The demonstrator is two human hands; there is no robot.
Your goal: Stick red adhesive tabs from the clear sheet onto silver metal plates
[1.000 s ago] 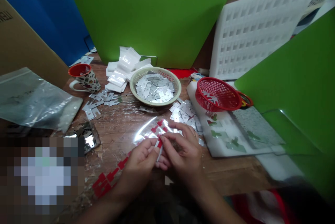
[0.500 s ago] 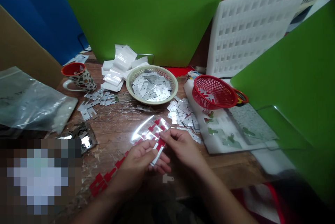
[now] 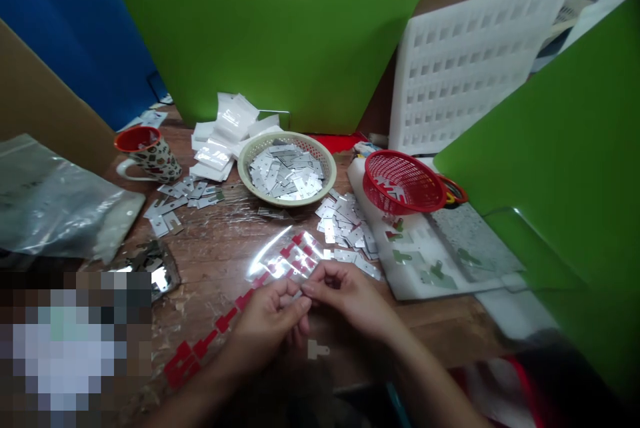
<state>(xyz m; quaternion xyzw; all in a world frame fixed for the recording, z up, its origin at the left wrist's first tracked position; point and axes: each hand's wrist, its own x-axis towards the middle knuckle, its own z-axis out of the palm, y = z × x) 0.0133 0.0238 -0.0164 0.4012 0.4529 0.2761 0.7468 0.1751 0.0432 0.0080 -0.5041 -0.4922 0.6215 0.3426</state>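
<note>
My left hand [image 3: 273, 318] and my right hand [image 3: 350, 295] meet at the front middle of the table. Between their fingertips is a small flat metal plate [image 3: 298, 295], mostly hidden; only a pale sliver shows. My left thumb and fingers are closed on it, while my right thumb and forefinger pinch at its far end. Just beyond my hands lies a glossy clear sheet [image 3: 270, 251] with red T-shaped stickers [image 3: 227, 320] in rows, running down to the left. One pale T-shaped piece [image 3: 319, 349] rests on the table below my hands.
A cream basket [image 3: 248, 186] holds many metal plates. Loose plates [image 3: 345, 221] lie beside it. A red basket [image 3: 406, 178] stands on a white foam board [image 3: 395, 281] at right. Leftward are a mug [image 3: 155, 158], a plastic bag [image 3: 55, 195] and green panels [image 3: 270, 28] behind.
My fingers have closed in around the plate; its red and white face, visible before, is now hidden. My right hand has come slightly down. The view has shifted a little.
</note>
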